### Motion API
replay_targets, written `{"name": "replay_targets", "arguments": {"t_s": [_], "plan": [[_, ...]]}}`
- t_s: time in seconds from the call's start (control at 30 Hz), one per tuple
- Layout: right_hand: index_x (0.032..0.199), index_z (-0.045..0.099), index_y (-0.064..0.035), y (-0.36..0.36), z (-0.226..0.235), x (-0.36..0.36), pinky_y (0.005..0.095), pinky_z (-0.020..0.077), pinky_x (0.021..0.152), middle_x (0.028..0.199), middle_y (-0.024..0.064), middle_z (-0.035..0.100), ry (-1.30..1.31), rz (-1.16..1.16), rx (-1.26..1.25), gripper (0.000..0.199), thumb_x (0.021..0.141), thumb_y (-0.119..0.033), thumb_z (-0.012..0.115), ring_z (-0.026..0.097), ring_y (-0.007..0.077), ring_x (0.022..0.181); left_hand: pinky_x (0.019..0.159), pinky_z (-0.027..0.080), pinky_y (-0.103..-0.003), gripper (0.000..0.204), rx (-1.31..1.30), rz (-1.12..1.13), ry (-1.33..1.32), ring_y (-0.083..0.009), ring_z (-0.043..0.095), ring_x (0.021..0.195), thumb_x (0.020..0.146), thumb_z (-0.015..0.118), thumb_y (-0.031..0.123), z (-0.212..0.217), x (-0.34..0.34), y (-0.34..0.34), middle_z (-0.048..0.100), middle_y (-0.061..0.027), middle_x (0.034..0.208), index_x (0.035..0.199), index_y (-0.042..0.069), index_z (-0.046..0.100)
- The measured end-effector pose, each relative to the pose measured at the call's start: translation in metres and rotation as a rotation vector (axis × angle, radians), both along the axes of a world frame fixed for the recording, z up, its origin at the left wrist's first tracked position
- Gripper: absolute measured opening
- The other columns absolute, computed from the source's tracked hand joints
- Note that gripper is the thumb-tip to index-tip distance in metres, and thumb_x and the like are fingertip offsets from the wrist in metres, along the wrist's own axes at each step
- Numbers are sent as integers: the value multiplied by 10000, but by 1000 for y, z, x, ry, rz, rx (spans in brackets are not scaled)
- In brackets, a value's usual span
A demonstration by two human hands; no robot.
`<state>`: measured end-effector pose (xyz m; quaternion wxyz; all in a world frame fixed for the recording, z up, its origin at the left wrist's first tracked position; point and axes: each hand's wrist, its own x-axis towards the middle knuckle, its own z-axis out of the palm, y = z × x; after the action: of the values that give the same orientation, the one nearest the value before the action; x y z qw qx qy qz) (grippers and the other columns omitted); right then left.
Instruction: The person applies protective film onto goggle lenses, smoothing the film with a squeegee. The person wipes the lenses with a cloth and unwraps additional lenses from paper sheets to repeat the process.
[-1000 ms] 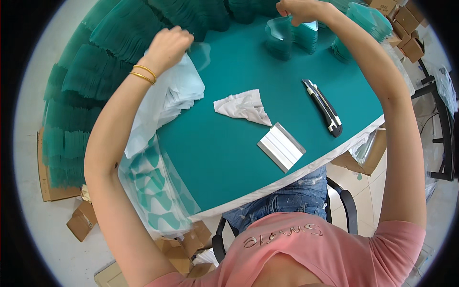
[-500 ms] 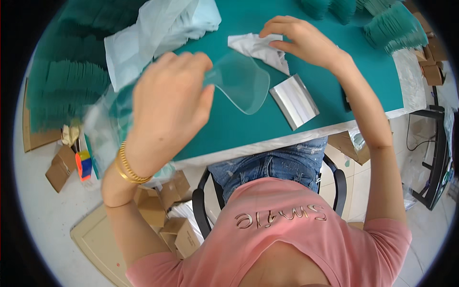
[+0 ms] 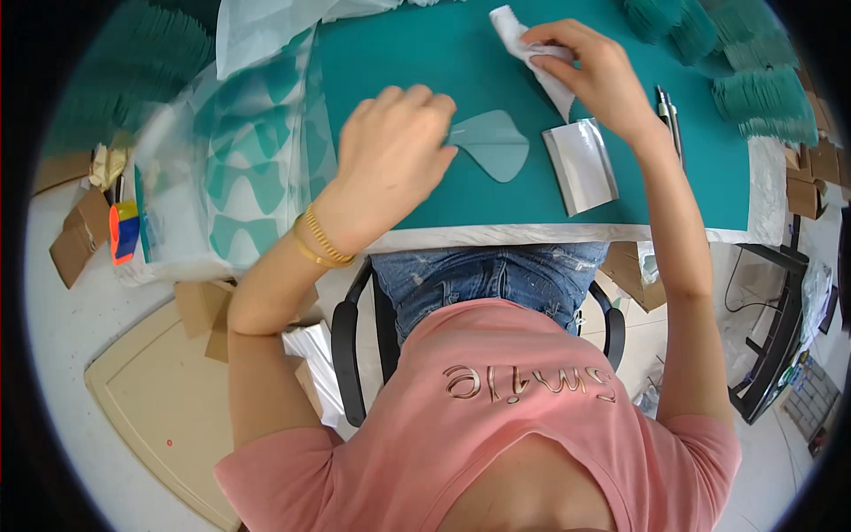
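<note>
My left hand (image 3: 394, 160) is closed on one end of a clear, goggle-shaped lens (image 3: 501, 149). The lens's rounded other lobe sticks out to the right, just over the green mat (image 3: 425, 199); my fingers hide the rest. My right hand (image 3: 594, 78) pinches a crumpled white cloth (image 3: 510, 29) between thumb and fingers, its lower corner hanging toward the mat. Below that cloth, on the mat, lies a shiny silver rectangular packet or block (image 3: 581, 168).
Two pens (image 3: 669, 120) lie right of my right hand. Stacks of green-looking lenses (image 3: 764, 108) fill the far right. On the left are clear film sheets (image 3: 248, 177) with lens shapes, and white sheets (image 3: 266, 35) at the back. Cardboard boxes (image 3: 81, 235) stand on the floor.
My left hand has moved right and the lens now lies flatter. My right hand has gathered up the cloth, which was spread on the mat. The whole view has shifted.
</note>
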<state>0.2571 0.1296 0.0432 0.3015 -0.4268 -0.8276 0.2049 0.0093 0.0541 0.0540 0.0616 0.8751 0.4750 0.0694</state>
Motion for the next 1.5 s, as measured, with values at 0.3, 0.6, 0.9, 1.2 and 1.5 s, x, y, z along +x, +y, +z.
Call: {"name": "replay_targets", "arguments": {"t_s": [0.3,0.6,0.9,1.2,1.5], "plan": [[1015,657,-39,-61,-6,-76,366,540,717,985,113,630,126,292,-168,237,784,-20,705,653,295,850,716,483,-355,237,118,157,-579,-243,599,839,713,705,3,-58,-45,-91,617,-48,875,938,78,709],[855,644,-23,-38,-35,-84,367,513,683,891,91,582,-37,542,83,111,769,-79,684,598,269,814,742,426,-361,414,169,100,-537,-243,558,848,634,651,-39,-69,-44,-92,584,-34,892,1014,108,721],[832,602,-28,-29,-41,-94,377,509,686,845,100,576,-18,528,214,111,783,-107,663,591,281,806,730,420,-363,448,185,99,-548,-246,551,832,603,640,-42,-73,-43,-93,577,-42,876,1015,106,733],[846,609,-22,-40,-45,-109,379,517,734,856,111,607,2,467,117,141,803,-147,658,612,297,835,740,398,-359,406,184,102,-548,-222,549,828,615,674,7,-76,-43,-92,574,-13,893,1002,121,722],[870,618,-27,-53,-44,-107,367,516,756,885,97,609,3,495,65,134,795,-133,649,611,274,861,720,383,-349,396,181,113,-545,-210,540,811,616,667,-7,-75,-40,-89,570,-2,858,981,130,731]]}}
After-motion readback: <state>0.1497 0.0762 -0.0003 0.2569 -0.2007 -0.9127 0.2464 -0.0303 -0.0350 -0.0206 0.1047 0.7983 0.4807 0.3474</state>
